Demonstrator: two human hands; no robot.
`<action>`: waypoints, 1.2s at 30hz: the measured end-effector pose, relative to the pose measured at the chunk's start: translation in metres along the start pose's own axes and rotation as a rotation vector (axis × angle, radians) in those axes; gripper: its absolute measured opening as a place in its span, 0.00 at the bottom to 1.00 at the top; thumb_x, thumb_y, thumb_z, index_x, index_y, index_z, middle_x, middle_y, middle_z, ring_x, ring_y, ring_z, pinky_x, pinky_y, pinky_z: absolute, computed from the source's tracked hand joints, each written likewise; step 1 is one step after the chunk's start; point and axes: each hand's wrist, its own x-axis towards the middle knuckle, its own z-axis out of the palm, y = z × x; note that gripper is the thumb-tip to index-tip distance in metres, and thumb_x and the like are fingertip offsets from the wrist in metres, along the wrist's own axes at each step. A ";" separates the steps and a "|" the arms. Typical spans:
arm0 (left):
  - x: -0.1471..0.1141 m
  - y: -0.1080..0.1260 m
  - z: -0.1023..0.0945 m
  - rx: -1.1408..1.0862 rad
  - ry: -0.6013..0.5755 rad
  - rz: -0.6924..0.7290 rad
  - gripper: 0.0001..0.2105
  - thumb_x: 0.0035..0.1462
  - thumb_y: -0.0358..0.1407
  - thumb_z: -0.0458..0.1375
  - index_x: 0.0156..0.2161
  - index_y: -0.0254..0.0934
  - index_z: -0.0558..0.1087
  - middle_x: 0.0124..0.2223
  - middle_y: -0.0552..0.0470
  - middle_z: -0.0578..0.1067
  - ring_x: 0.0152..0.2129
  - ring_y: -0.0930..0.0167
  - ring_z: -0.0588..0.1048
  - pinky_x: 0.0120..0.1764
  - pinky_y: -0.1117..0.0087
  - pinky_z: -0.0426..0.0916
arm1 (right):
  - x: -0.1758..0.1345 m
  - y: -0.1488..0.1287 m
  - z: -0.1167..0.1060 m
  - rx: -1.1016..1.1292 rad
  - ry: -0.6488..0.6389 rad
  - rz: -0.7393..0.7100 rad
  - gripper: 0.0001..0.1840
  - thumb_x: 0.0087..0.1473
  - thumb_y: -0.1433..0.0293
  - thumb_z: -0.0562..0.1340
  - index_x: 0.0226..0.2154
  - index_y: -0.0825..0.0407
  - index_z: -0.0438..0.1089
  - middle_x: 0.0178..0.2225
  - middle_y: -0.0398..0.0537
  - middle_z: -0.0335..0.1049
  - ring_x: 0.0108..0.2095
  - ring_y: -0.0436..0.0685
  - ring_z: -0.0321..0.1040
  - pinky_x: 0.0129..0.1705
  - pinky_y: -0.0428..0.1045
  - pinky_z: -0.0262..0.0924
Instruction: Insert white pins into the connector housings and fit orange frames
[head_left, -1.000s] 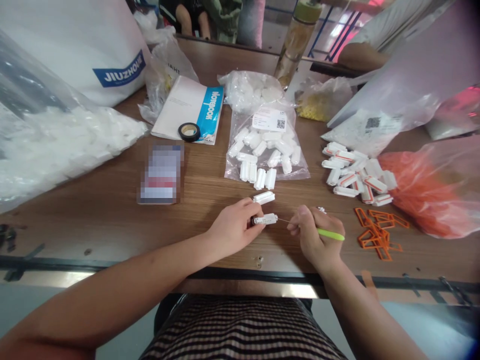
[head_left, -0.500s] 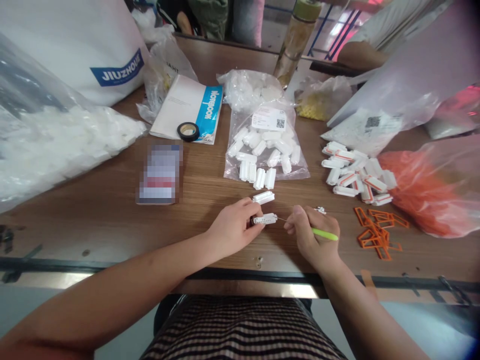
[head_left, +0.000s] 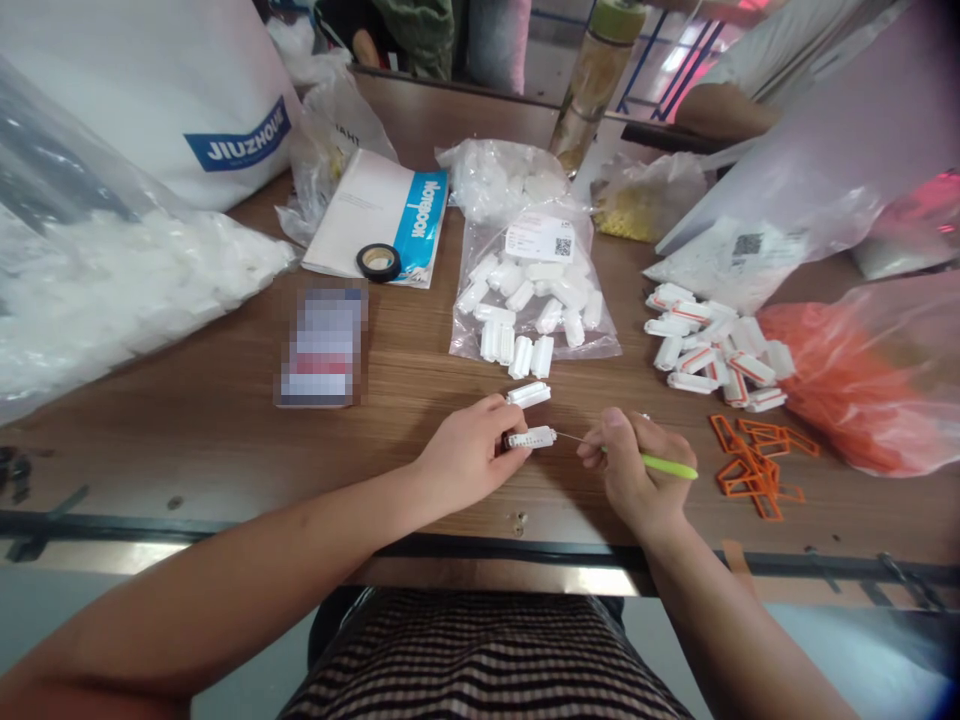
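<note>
My left hand is closed on a white plastic connector housing that has rows of small holes, gripped at its left end. My right hand is closed around a pick with a lime-green handle. The pick's thin metal shaft points left to the right end of the housing; whether its tip touches or sits inside cannot be made out. Just beyond my left fingertips lies another white housing. Several more white housings lie behind it, on and in front of a clear plastic bag.
To the right are white housings with orange strips, loose orange frames and a bag of orange parts. On the left are a phone, a notebook, black tape and a large bag. A bottle stands behind.
My right hand has shifted slightly right with the pick, showing more of its shaft. It now covers most of the small white bits behind it. My left hand holds the housing almost still.
</note>
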 end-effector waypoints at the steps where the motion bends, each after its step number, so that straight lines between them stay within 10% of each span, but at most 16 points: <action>1: 0.000 0.000 0.000 -0.001 0.000 0.002 0.03 0.57 0.31 0.60 0.33 0.37 0.69 0.35 0.56 0.68 0.25 0.75 0.67 0.31 0.69 0.61 | 0.000 0.000 0.000 0.009 -0.013 0.000 0.23 0.64 0.67 0.56 0.19 0.51 0.71 0.18 0.42 0.71 0.17 0.48 0.66 0.24 0.46 0.62; 36: 0.002 0.000 -0.001 -0.149 0.025 -0.168 0.15 0.51 0.32 0.65 0.41 0.39 0.65 0.35 0.56 0.75 0.24 0.75 0.72 0.30 0.70 0.67 | 0.011 0.004 0.009 0.285 -0.042 0.355 0.25 0.61 0.58 0.58 0.18 0.53 0.68 0.17 0.43 0.69 0.14 0.46 0.63 0.16 0.42 0.57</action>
